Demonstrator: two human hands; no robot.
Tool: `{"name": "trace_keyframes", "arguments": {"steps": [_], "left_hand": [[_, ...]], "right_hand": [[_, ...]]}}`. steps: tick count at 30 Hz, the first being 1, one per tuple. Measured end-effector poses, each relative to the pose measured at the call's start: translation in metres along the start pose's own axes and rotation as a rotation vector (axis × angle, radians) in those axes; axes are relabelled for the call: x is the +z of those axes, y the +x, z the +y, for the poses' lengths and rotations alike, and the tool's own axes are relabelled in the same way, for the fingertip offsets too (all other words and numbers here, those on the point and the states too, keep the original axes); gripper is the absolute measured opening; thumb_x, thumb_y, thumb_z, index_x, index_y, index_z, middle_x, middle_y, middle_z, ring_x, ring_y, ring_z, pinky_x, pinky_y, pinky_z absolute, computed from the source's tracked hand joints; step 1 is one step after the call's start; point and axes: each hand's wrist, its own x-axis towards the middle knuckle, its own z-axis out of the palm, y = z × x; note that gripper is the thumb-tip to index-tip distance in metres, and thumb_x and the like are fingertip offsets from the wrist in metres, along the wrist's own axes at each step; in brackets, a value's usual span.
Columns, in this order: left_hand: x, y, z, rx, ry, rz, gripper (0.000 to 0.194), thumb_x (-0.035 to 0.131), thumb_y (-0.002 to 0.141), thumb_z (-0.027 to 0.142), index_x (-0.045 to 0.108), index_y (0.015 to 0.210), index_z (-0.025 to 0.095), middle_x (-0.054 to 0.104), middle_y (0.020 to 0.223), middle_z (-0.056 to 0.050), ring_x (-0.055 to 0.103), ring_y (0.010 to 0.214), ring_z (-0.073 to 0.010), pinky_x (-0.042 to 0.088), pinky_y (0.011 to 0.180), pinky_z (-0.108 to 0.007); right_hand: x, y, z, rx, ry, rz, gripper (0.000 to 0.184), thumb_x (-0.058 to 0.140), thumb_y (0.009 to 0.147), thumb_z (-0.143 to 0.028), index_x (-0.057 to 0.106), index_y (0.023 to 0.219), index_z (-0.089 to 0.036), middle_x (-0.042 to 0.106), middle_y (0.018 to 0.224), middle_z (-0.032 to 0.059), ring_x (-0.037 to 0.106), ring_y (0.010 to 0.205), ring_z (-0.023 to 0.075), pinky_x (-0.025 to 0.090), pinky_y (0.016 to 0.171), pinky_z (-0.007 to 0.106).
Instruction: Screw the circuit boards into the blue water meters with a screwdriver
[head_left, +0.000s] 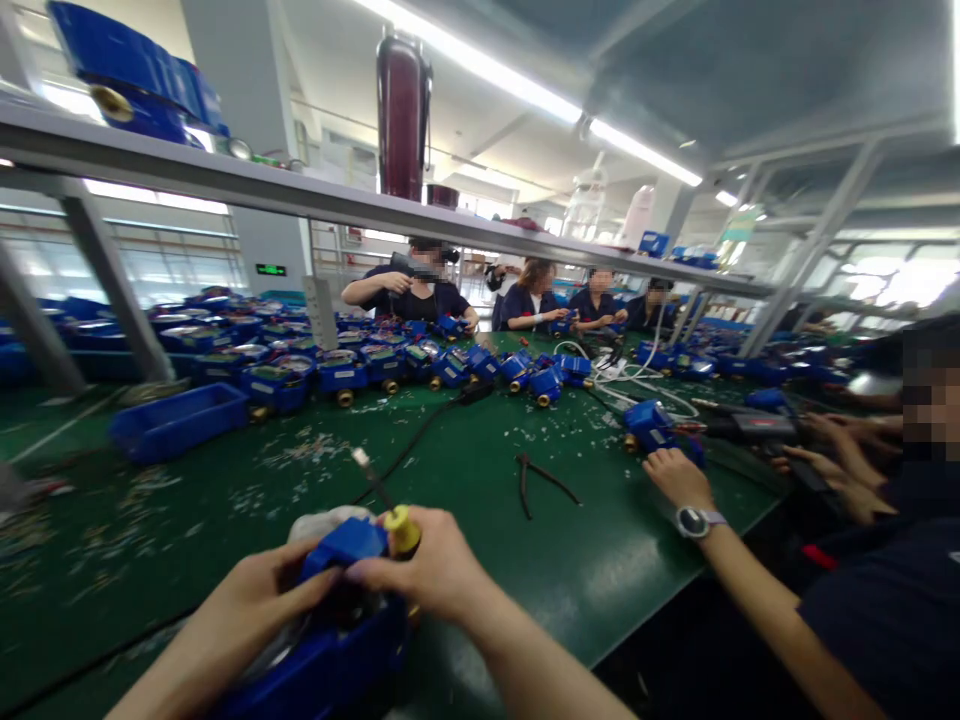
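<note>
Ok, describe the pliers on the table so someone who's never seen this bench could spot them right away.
Start at the green table and look just beyond the right hand, which holds a yellow-handled tool. The pliers lie flat on bare mat, halfway to the co-worker's hand with the wristwatch. They are dark and thin, handles spread in a V, unlike the blue units around.
</note>
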Motion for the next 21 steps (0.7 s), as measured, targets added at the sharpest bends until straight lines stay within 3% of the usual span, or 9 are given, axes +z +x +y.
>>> {"name": "trace_keyframes", "arguments": {"steps": [2, 4, 7, 11, 16, 21], "left_hand": [[-0.004, 0.0, 0.01, -0.022, 0.043, 0.018, 0.04, 0.073, 0.06, 0.05, 0.073, 0.087, 0.021, 0.074, 0.085, -0.003, 0.064, 0.088, -0.0299, 0.044, 0.083, -0.035], [-0.007, 0.004, 0.012, -0.016, -0.093, 0.092, 0.034, 0.073, 0.062, 0.043, 0.072, 0.082, 0.016, 0.073, 0.081, -0.005, 0.062, 0.081, -0.0264, 0.043, 0.079, -0.033], [-0.013, 0.01, 0.0, -0.025, -0.209, 0.156, 0.032, 0.07, 0.063, 0.037, 0.07, 0.086, 0.015, 0.071, 0.081, -0.004, 0.06, 0.077, -0.0212, 0.043, 0.078, -0.031], [-0.017, 0.006, -0.021, -0.019, -0.362, 0.19, 0.034, 0.07, 0.064, 0.034, 0.066, 0.092, 0.015, 0.069, 0.087, -0.003, 0.06, 0.079, -0.0175, 0.045, 0.079, -0.029], [-0.007, -0.008, -0.035, -0.049, -0.596, 0.223, 0.036, 0.07, 0.068, 0.034, 0.059, 0.099, 0.019, 0.067, 0.09, -0.001, 0.061, 0.079, -0.0152, 0.049, 0.077, -0.029], [0.01, -0.023, -0.033, -0.119, -0.764, 0.277, 0.029, 0.068, 0.072, 0.028, 0.055, 0.095, 0.019, 0.067, 0.086, -0.002, 0.063, 0.075, -0.015, 0.052, 0.072, -0.03]], "right_hand": [[-0.006, 0.009, 0.004, 0.032, 0.141, 0.031, 0.049, 0.083, 0.052, -0.048, 0.066, 0.081, -0.013, 0.062, 0.072, 0.0005, 0.058, 0.068, 0.0142, 0.046, 0.066, 0.023], [-0.017, 0.017, 0.011, 0.066, 0.23, 0.092, 0.05, 0.077, 0.057, -0.055, 0.063, 0.078, -0.012, 0.063, 0.073, 0.0028, 0.061, 0.071, 0.0156, 0.048, 0.068, 0.024], [-0.027, 0.02, 0.03, 0.132, 0.266, 0.193, 0.051, 0.07, 0.061, -0.061, 0.057, 0.072, -0.012, 0.058, 0.059, 0.0035, 0.059, 0.055, 0.0147, 0.047, 0.053, 0.023], [-0.027, 0.008, 0.057, 0.159, 0.247, 0.26, 0.049, 0.066, 0.065, -0.061, 0.049, 0.069, -0.016, 0.049, 0.045, -0.0019, 0.042, 0.036, 0.0088, 0.035, 0.036, 0.019], [-0.018, -0.008, 0.081, 0.143, 0.218, 0.287, 0.046, 0.068, 0.066, -0.056, 0.045, 0.08, -0.019, 0.045, 0.045, -0.0062, 0.038, 0.037, 0.0091, 0.032, 0.033, 0.017], [-0.015, -0.02, 0.083, 0.1, 0.178, 0.286, 0.045, 0.071, 0.067, -0.052, 0.048, 0.081, -0.017, 0.047, 0.054, -0.0046, 0.04, 0.042, 0.0084, 0.035, 0.036, 0.018]]}}
